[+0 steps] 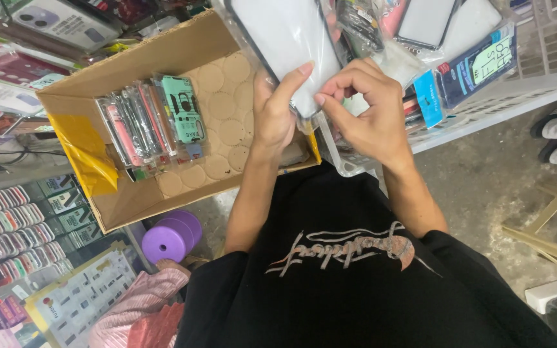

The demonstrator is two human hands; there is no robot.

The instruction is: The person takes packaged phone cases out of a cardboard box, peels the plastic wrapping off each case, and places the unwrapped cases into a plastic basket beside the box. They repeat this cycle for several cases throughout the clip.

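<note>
Inside, cardboard box [162, 58] holds packaged phone cases [153, 122].

Cardboard box [130, 200] of packaged phone cases [153, 122], purple roll [169, 240], white basket [517, 90]

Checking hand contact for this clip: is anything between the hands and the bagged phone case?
Nothing visible. The left hand and right hand both grip the bagged phone case directly, above the cardboard box.

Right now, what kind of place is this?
Probably a phone-case shop or stockroom. Packaged cases stand in a cardboard box, more fill a white basket, and rows line a shelf. Both hands hold a bagged case.
</note>
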